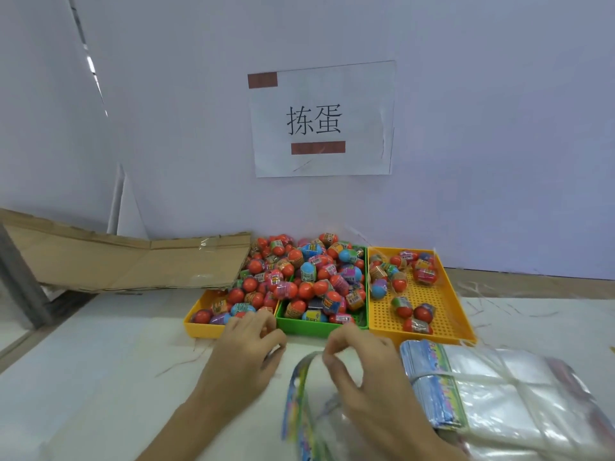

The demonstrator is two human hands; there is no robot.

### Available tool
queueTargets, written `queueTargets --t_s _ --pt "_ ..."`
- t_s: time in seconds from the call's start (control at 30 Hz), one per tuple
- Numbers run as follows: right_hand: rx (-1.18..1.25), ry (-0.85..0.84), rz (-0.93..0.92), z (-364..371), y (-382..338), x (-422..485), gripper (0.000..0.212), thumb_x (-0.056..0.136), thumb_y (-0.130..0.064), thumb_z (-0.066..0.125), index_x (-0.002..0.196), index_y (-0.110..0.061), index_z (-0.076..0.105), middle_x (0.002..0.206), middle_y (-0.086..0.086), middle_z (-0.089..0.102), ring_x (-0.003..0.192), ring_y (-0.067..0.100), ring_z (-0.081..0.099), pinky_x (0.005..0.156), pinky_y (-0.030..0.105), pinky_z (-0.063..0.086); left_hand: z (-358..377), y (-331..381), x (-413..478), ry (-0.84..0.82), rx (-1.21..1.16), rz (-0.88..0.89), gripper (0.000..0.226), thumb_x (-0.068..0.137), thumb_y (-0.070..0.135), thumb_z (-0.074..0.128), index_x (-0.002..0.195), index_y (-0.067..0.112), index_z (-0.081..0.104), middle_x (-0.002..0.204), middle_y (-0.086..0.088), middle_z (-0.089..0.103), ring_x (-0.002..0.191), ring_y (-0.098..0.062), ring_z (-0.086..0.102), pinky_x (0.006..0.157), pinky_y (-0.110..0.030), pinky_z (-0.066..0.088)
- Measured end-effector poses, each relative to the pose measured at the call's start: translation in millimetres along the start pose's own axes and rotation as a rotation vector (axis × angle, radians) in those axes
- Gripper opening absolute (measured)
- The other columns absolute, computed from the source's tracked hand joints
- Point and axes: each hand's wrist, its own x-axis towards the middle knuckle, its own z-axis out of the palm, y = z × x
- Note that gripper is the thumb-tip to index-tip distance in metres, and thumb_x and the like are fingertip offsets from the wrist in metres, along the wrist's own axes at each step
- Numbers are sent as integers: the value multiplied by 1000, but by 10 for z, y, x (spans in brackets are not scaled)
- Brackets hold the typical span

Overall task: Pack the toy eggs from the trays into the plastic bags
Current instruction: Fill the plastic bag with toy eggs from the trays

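Note:
Three trays stand side by side against the wall. The left yellow tray (199,328) and the green tray (307,328) are heaped with toy eggs (307,271), mostly red with coloured wrappers. The right yellow tray (432,296) holds several eggs, some in clear bags. My left hand (244,349) hovers at the front edge between the left yellow and green trays, fingers curled; its palm side is hidden. My right hand (361,371) pinches the top of a plastic bag (299,397) with a colourful header strip, which hangs blurred below the fingers.
A banded stack of flat plastic bags (432,387) and loose clear bags (519,397) lie at the right front. Flattened cardboard (116,261) leans at the back left. A paper sign (321,121) is taped to the wall. Thin plastic strands litter the white table (100,377).

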Motion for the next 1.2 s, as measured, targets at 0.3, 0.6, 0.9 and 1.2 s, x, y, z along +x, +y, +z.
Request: queueTargets --t_s 0.3,0.6,0.9,1.2 --pt "642 320 114 -297 -68 52 8 94 -19 70 95 -18 61 60 8 60 46 24 53 45 35 47 -27 24 -27 31 -79 5 27 71 -5 83 84 14 68 88 1 61 77 -18 56 58 -32 50" --pt "942 469 424 -487 28 177 21 93 -14 67 76 -27 69 64 6 66 45 13 58 54 36 56 -138 182 83 100 -243 8 19 83 -1 76 93 14 72 100 3 60 85 -2 50 68 -12 46" --pt "1003 534 514 -591 107 225 16 94 -7 65 84 -19 66 66 3 67 52 14 61 46 26 55 -164 785 412 -27 -663 -353 41 89 69 50 116 43 64 122 28 51 108 7 54 93 -10 39" --pt "893 555 508 -556 125 210 14 95 -5 64 85 -15 66 65 2 66 48 15 65 45 31 57 -201 933 373 -371 -1386 -502 19 85 13 77 104 12 77 77 -6 72 73 -14 67 73 -25 54"
